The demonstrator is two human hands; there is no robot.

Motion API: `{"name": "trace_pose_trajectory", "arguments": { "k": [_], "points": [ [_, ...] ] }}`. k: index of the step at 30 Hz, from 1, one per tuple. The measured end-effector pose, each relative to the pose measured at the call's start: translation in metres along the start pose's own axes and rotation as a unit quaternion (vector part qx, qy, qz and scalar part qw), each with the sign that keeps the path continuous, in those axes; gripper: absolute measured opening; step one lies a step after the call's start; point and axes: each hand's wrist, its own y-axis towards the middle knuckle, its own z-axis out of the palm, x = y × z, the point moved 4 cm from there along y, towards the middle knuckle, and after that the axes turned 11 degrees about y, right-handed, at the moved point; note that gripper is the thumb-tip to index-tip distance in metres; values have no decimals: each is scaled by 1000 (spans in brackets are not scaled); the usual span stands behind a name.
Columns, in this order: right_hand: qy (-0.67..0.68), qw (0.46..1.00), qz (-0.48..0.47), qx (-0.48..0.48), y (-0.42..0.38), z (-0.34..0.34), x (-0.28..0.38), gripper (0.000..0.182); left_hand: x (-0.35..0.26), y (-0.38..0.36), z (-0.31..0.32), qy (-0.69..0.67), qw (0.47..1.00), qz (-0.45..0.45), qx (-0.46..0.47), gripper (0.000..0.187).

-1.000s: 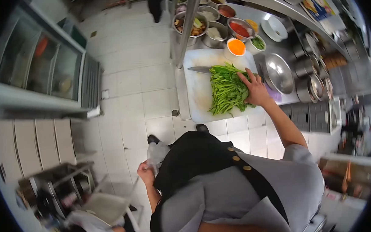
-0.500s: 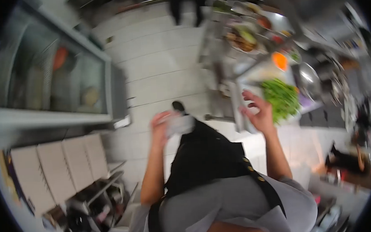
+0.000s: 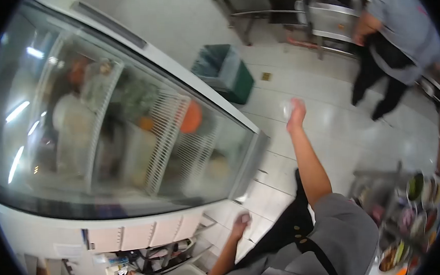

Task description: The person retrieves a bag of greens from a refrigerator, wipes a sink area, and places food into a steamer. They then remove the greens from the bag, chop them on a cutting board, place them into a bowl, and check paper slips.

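Note:
My right hand (image 3: 296,116) is stretched out forward over the tiled floor. Its fingers are closed on a small translucent whitish piece (image 3: 286,108), which looks like crumpled plastic film. Beyond it and to the left stands a green bin (image 3: 240,81) with a clear liner over its rim, apart from the hand. My left hand (image 3: 241,224) hangs low above the floor near the bottom corner of the glass-door fridge (image 3: 235,184). It is blurred, so whether its fingers hold anything cannot be made out.
The glass-door fridge fills the left side, with shelves and an orange container inside. A co-worker (image 3: 400,35) stands at the upper right near steel counters (image 3: 336,23). Several bowls of food (image 3: 415,186) sit on a counter at the lower right. A floor drain (image 3: 266,76) lies near the bin.
My view has turned left, bringing the fridge and bin in. The whitish piece was in my left hand and is now in my right, which has reached forward. The leafy greens are out of view.

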Motion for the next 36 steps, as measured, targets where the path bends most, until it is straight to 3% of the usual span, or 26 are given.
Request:
{"name": "trace_pose_trajectory", "arguments": {
  "k": [1, 3, 4, 5, 6, 9, 10, 12, 13, 14, 16, 17, 18, 19, 20, 21, 22, 23, 24, 25, 26, 27, 29, 33, 35, 36],
  "points": [
    [36, 998, 56, 5, 39, 51, -26, 35, 37, -22, -4, 100, 984, -147, -20, 41],
    [38, 971, 225, 73, 109, 148, -86, 66, 107, -79, -5, 290, 954, -72, -41, 31],
    [7, 933, 333, 133, 136, 188, -123, 82, 99, -99, 18, 570, 806, 91, 130, 23],
    [9, 942, 330, 56, 137, 226, -135, 99, 114, -123, 7, 302, 952, 17, 43, 19],
    [12, 949, 305, 81, 165, 247, -160, 97, 129, -149, 26, 213, 954, -205, 52, 19],
    [202, 920, 267, 203, 144, 288, -154, 93, 133, -165, 33, 131, 938, -317, 37, 20],
    [234, 885, 301, 266, 135, 275, -153, 84, 133, -162, 30, 125, 939, -319, 35, 20],
    [156, 905, 269, 291, 96, 218, -128, 74, 138, -155, 21, 117, 942, -311, 34, 20],
    [100, 935, 253, 225, 88, 172, -132, 61, 141, -150, 17, 115, 946, -302, 34, 20],
    [93, 961, 240, 99, 67, 119, -130, 43, 144, -145, 12, 117, 949, -290, 37, 20],
    [-79, 935, 298, 173, 45, -35, -148, 19, 153, -130, 1, 137, 958, -246, 50, 20],
    [-211, 932, 278, 98, -5, -93, -127, 15, 159, -122, -3, 152, 962, -216, 64, 20],
    [-317, 892, 269, 178, -55, -146, -104, 15, 169, -114, -7, 174, 964, -182, 83, 21],
    [-274, 882, 356, 139, -101, -202, -84, 17, 180, -104, -9, 200, 964, -143, 105, 21],
    [-423, 839, 225, 256, -139, -251, -77, 20, 193, -97, -11, 230, 958, -105, 134, 21],
    [-558, 746, 96, 350, -200, -242, -50, 25, 213, -87, -11, 265, 947, -67, 170, 21],
    [-720, 588, 62, 362, -251, -247, -22, 37, 232, -64, -7, 307, 928, -29, 208, 21],
    [-686, 619, 206, 322, -299, -254, -3, 50, 240, -38, -4, 332, 913, 9, 237, 21],
    [-638, 641, 153, 399, -353, -237, 31, 57, 199, -40, -14, 206, 924, 289, 144, 30],
    [-597, 665, 157, 420, -404, -237, 52, 56, 122, -49, -1, 33, 973, -87, 213, 44],
    [-551, 684, 234, 418, -450, -248, 59, 50, 140, -28, 25, 69, 956, 5, 286, 48],
    [-478, 718, 347, 369, -490, -262, 66, 45, 113, -32, 49, 96, 945, -11, 312, 46],
    [-370, 784, 354, 352, -562, -276, 83, 41, 107, -36, 89, 130, 917, 12, 376, 45],
    [-409, 818, 149, 376, -673, -281, 175, 36, 71, -105, 145, 154, 879, 66, 446, 45],
    [-416, 866, 136, 243, -730, -302, 252, 36, 66, -146, 169, 156, 855, 118, 481, 47],
    [-381, 911, 59, 146, -739, -335, 290, 40, 59, -170, 173, 161, 847, 114, 494, 50]
  ]
}}
